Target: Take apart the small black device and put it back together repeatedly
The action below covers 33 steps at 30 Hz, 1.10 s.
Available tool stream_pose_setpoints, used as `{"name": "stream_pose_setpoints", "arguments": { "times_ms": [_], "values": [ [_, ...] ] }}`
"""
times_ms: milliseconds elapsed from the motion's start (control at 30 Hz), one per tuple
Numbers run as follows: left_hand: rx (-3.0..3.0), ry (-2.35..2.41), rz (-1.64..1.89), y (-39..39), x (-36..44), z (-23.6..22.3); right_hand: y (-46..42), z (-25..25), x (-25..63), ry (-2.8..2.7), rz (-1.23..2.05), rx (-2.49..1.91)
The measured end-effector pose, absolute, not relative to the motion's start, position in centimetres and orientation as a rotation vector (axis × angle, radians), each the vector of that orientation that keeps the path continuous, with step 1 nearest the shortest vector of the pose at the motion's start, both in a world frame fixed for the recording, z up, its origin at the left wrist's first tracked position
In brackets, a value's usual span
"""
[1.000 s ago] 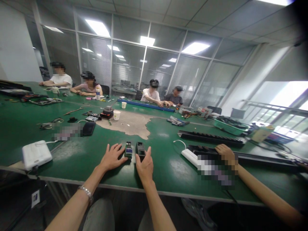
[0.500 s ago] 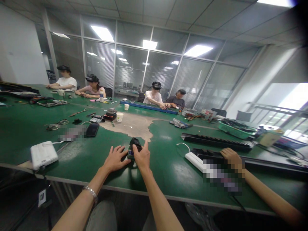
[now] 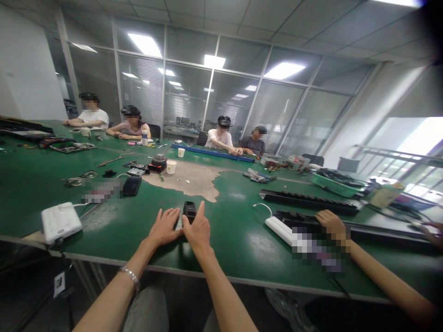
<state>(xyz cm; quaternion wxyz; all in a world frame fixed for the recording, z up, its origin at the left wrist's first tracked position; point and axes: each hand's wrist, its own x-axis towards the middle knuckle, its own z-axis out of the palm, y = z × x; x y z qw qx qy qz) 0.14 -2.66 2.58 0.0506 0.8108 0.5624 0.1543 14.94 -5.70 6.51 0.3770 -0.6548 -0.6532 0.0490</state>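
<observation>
A small black boxy electronic part (image 3: pixel 190 210) stands near the front edge of the green table, its dark top toward me. My right hand (image 3: pixel 198 233) grips its right side, thumb against the near face and forefinger pointing away. Just left of it lies my left hand (image 3: pixel 165 228), fingers stretched out over the table and thumb reaching toward the right hand. A pale, greenish strip shows between the left fingers and the black part; I cannot tell what it is. The lower part of the black piece is hidden behind my right thumb.
On my left are a white box (image 3: pixel 61 222) and a phone (image 3: pixel 132 186). Paper cups (image 3: pixel 171 167) stand ahead. A white power strip (image 3: pixel 278 229) and a black rail (image 3: pixel 308 203) lie right, beside another person's hand (image 3: pixel 330 226). Several people sit opposite.
The black part has turned from tilted leftward to more upright, its top facing me. My right hand has shifted slightly left; my left hand stays nearly in place.
</observation>
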Motion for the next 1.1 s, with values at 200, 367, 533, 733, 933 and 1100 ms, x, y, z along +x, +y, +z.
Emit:
{"name": "stream_pose_setpoints", "arguments": {
  "times_ms": [200, 367, 533, 733, 933, 1100],
  "values": [
    [2.480, 1.699, 0.457, -2.8, 0.1, 2.6, -5.8, 4.7, 14.8, -1.697, 0.115, -1.688],
    [2.489, 1.687, 0.460, -2.7, 0.1, 2.5, -5.9, 4.6, 14.8, -1.695, 0.122, -1.716],
    [2.509, 1.685, 0.415, -2.6, 0.1, 2.4, -5.7, 5.1, 14.5, -1.659, 0.104, -1.658],
    [2.528, 1.689, 0.424, -2.8, 0.2, 2.6, -5.7, 4.1, 14.3, -1.651, 0.085, -1.687],
    [2.549, 1.680, 0.432, -2.6, 0.1, 2.5, -5.8, 3.9, 14.2, -1.651, 0.076, -1.697],
    [2.570, 1.652, 0.445, -2.3, -0.1, 2.3, -6.0, 3.6, 14.2, -1.620, 0.087, -1.716]
  ]
}}
